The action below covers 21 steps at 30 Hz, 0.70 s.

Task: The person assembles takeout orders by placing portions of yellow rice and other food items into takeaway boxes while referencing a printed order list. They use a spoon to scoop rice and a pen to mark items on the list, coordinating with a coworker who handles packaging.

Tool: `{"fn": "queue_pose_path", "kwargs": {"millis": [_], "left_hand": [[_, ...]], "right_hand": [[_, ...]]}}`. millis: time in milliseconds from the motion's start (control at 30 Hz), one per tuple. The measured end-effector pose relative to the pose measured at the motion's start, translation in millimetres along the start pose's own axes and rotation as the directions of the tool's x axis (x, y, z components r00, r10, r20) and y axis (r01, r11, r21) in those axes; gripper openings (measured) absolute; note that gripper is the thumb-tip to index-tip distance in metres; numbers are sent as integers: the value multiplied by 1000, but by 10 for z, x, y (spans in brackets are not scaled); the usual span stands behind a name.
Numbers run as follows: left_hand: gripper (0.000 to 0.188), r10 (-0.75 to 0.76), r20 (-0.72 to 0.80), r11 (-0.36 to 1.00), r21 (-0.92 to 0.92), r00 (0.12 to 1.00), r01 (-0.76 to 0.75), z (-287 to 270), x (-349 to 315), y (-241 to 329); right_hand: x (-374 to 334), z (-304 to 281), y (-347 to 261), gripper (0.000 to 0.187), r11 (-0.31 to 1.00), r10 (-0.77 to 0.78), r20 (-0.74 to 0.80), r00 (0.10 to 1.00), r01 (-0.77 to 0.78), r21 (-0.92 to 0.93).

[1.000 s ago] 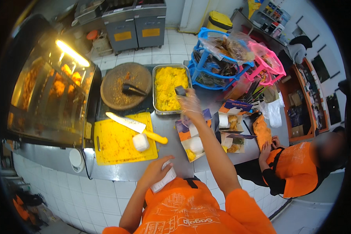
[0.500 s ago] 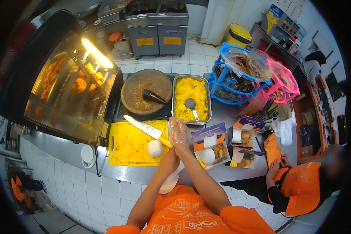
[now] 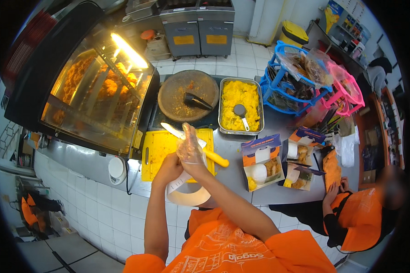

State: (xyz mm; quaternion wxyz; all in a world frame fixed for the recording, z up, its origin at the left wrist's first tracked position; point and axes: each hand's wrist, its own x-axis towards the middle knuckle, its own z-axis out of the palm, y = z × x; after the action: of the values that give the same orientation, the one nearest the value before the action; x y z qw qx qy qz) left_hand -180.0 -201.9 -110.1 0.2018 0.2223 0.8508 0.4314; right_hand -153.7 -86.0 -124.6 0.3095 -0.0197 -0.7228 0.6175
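My right hand (image 3: 192, 155), in a clear plastic glove, points its stretched fingers up over the yellow cutting board (image 3: 152, 148). Against its heel my left hand (image 3: 167, 168) is closed; what its bare fingers grip is hidden. Below both hands curves a pale strip (image 3: 190, 197) with small dark marks; whether I hold it cannot be told. Beyond the hands lies a knife (image 3: 217, 157), its yellow handle reaching past the board's right edge and its middle covered. Open meal boxes (image 3: 260, 149) to the right contain a white rounded portion and fried pieces.
A lit glass cabinet (image 3: 95, 100) of fried food stands at left. Behind the board are a round wooden block (image 3: 173, 93) with black tongs (image 3: 197, 101) and a metal tray (image 3: 241, 132) of yellow rice. Stacked baskets (image 3: 282, 86) and a co-worker's hands (image 3: 335, 189) are at right.
The view has shifted, so the counter appears further right and higher. My joined hands have moved left over the board. The white block that lay on the board no longer shows.
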Motion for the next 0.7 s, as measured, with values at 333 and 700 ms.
{"fn": "queue_pose_path", "kwargs": {"millis": [333,700], "left_hand": [[29,-16,-35,988,154,999,21,-200,161,-107],[37,-50,-117,994,95,992,61,-907,662,-749]], "right_hand": [[143,329,599,51,998,63,215,975,-66,9],[-181,-269,-402,46,936,324,695,641,-326,-136]]}}
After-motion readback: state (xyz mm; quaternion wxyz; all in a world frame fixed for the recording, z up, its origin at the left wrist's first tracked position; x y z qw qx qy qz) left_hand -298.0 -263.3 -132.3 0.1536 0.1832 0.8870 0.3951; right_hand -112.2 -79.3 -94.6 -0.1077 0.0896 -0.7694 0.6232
